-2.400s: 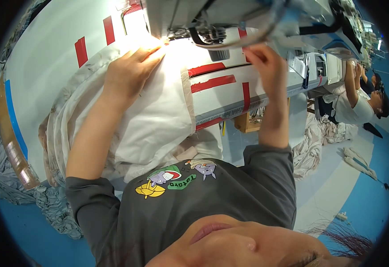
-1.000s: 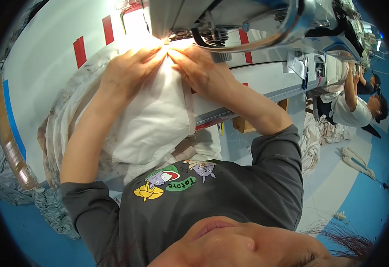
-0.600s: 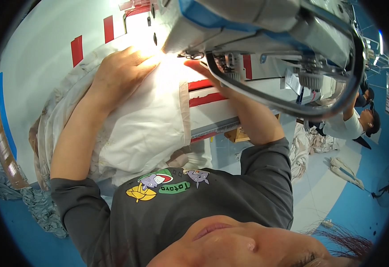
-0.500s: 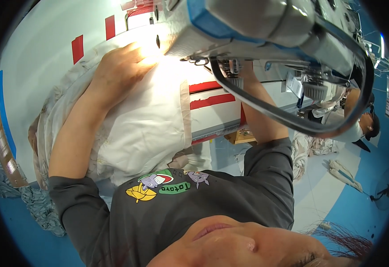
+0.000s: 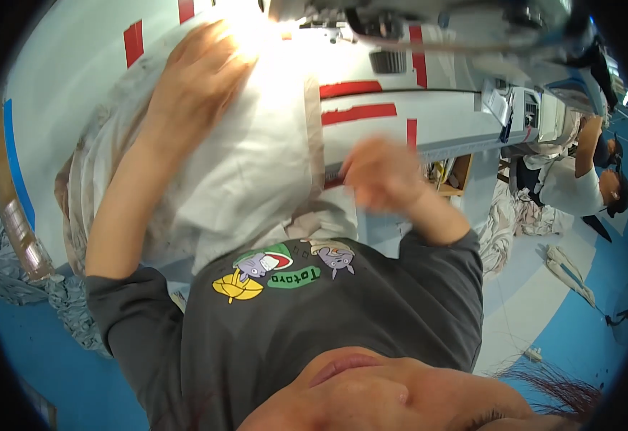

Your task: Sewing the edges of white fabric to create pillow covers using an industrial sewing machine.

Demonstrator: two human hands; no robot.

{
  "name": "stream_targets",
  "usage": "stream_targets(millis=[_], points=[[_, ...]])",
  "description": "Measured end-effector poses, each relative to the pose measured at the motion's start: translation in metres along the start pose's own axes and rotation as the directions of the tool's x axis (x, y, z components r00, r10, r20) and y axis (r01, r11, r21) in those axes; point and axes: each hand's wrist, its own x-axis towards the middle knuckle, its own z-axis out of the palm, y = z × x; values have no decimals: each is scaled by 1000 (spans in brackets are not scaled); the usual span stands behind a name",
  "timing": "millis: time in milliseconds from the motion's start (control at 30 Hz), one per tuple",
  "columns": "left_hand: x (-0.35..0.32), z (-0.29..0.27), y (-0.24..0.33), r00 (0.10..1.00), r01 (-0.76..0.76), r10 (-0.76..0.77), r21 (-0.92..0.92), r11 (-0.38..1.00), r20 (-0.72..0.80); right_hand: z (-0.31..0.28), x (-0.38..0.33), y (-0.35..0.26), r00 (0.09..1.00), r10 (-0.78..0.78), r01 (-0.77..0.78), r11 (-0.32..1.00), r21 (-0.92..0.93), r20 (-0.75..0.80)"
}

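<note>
Left hand [image 5: 195,75] lies flat with its fingers spread, pressing down on the white folded fabric [image 5: 249,165] right where it meets the grey sewing machine [image 5: 429,21] under that bright lamp glare. It isn't gripping anything. The fabric lies across the white counter with red tape marks [image 5: 371,108] and hangs off the near edge into the person's lap. Right hand [image 5: 378,176] is in the air just beside the fabric's edge, blurred, so I can't tell if the fingers are loose or curled; it holds nothing I can make out. If you ask me, the trick here is to keep the left palm flat and light, keep the layers squared, and bring the right hand onto the cloth before feeding. Another person sits at a far station [image 5: 579,187].
</note>
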Motion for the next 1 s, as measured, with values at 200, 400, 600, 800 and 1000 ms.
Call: stream_targets(millis=[200,400,600,800,1000], points=[[-54,-22,71,980,196,-173,-301,933,103,80,-88,-39,334,833,-757,-41,653,440],[-55,-42,84,936,287,-320,-211,934,-146,143,-89,-81,762,423,-626,287,725,490],[-125,-17,184,885,392,-308,-200,898,349,161,-137,-105,597,580,-779,252,574,554],[-152,32,186,918,375,-335,-194,906,213,151,-138,-107,618,653,-723,252,644,438],[-147,14,198,908,399,-356,-197,895,223,146,-139,-111,324,791,-820,-39,571,519]])
